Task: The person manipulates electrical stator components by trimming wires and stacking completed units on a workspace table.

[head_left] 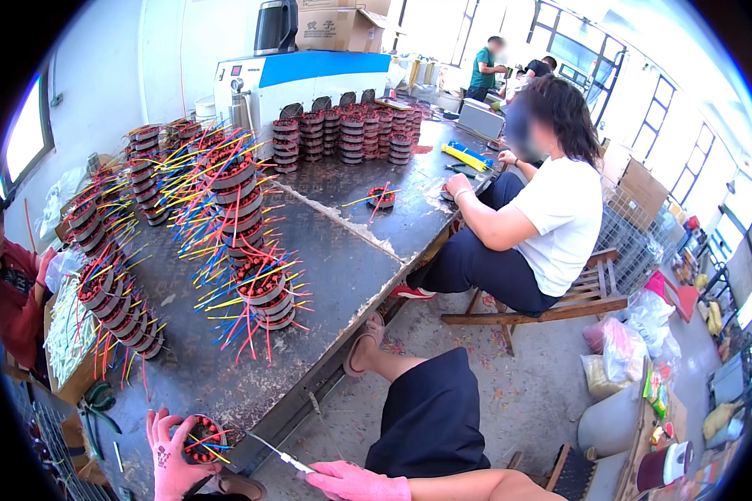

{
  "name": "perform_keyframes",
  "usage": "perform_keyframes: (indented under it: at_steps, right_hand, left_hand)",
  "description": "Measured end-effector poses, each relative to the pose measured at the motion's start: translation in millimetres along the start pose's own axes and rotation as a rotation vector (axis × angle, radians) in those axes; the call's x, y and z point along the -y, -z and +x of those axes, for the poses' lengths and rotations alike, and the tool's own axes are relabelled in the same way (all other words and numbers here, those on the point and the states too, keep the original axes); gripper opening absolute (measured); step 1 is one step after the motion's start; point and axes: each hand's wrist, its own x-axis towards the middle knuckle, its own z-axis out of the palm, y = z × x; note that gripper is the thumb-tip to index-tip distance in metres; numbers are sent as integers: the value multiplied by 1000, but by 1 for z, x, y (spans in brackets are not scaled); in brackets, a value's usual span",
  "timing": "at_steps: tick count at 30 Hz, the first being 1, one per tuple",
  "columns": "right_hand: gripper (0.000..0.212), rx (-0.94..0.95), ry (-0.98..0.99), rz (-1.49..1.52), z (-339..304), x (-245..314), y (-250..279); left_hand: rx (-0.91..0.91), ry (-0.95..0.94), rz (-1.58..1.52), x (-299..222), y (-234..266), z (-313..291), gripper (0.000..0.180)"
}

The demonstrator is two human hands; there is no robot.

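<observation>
My left hand (172, 461), in a pink glove, grips a ring-shaped motor stator (205, 437) at the near corner of the dark table (334, 288). Red, yellow and blue wires stick out of the stator. A thin metal-shafted tool with a pale handle (291, 459) is held in my right hand (358, 482), also gloved in pink. Its tip points left toward the stator, a little apart from it; the exact kind of tool cannot be made out. Green-handled pliers (100, 402) lie left of my left hand.
Tall stacks of wired stators (241, 204) stand on the table's left half, and more stacks (351, 138) line the back by a blue-and-white machine (313, 71). A co-worker (551, 209) sits on a wooden chair at right. Another person (21, 288) is at far left.
</observation>
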Motion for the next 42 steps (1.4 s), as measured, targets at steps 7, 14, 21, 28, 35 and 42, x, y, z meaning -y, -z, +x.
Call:
perform_keyframes:
  at_steps: [7,14,21,28,35,42]
  right_hand:
    - [28,-13,-89,69,-1,17,-11]
    - [34,-48,-144,219,-18,42,-10]
    - [37,-11,-139,93,-15,38,-11]
    - [36,4,-148,203,-12,35,-9]
    - [34,-12,-159,103,-11,38,-9]
    - [35,-5,-157,65,-10,40,-9]
  left_hand:
    - [4,-93,-12,23,6,-1,89]
    - [77,-163,-113,22,12,12,85]
    - [66,-124,-105,25,10,-3,87]
    - [70,-131,-94,20,10,4,87]
    - [60,-132,-88,22,8,4,86]
    - [76,-125,-80,22,7,4,88]
